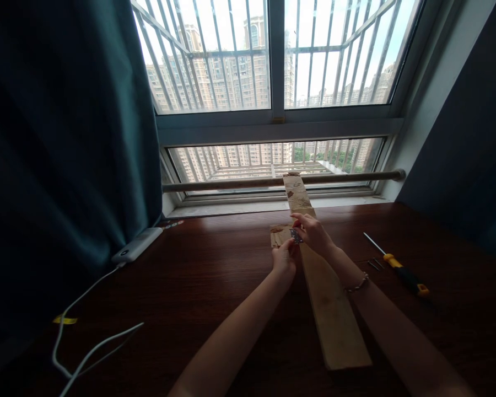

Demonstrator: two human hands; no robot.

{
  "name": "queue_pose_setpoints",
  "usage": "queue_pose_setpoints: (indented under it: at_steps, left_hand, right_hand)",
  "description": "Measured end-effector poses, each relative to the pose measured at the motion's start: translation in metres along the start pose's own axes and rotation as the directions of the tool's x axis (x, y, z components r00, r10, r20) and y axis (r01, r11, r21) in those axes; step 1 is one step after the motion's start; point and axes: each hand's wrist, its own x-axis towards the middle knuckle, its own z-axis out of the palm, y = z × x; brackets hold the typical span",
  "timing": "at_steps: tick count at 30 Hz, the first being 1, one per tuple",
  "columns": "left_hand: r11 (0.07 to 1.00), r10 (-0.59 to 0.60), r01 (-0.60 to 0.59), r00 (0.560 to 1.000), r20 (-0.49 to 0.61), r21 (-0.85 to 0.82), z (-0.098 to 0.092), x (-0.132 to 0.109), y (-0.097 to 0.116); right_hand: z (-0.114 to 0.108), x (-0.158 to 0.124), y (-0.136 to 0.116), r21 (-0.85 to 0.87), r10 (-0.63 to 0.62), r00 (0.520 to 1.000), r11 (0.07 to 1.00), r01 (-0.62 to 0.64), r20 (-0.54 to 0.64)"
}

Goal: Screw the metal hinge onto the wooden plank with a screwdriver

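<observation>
A long pale wooden plank [330, 298] lies lengthways on the dark wooden table [198, 286], its far end reaching the window rail. A short wooden piece [279, 236] lies against its left side. A small metal hinge [296, 236] sits where the two pieces meet. My left hand [284, 259] is closed, its fingertips pinching the hinge from the near side. My right hand [312, 231] rests over the plank with its fingers curled onto the hinge from the far side. A bead bracelet [357, 285] is on my right wrist.
A yellow-and-black-handled screwdriver [400, 270] and a few loose screws [375, 264] lie to the right of the plank. A white power bank [137, 244] with a white cable [78, 342] sits at the left by a dark curtain [66, 138]. A barred window [273, 82] stands beyond.
</observation>
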Motion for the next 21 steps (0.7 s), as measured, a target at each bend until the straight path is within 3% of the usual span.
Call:
queue_pose_setpoints:
  at_steps: [10,17,21]
  left_hand:
    - [1.000,0.010,-0.010,1.000,0.027,-0.019,-0.001,0.001,-0.001]
    - [1.000,-0.012,0.012,1.000,-0.006,-0.005,0.000,0.000,0.000]
    - [1.000,-0.012,0.012,1.000,-0.010,-0.005,0.000,-0.001,0.000]
  right_hand:
    - [0.007,-0.004,-0.007,-0.122,-0.018,0.998,0.993,0.011,-0.054]
    - [0.014,-0.007,0.000,0.017,0.051,0.995,0.999,-0.050,-0.090]
    - [0.013,-0.007,0.001,-0.007,0.004,0.998,1.000,-0.004,-0.067]
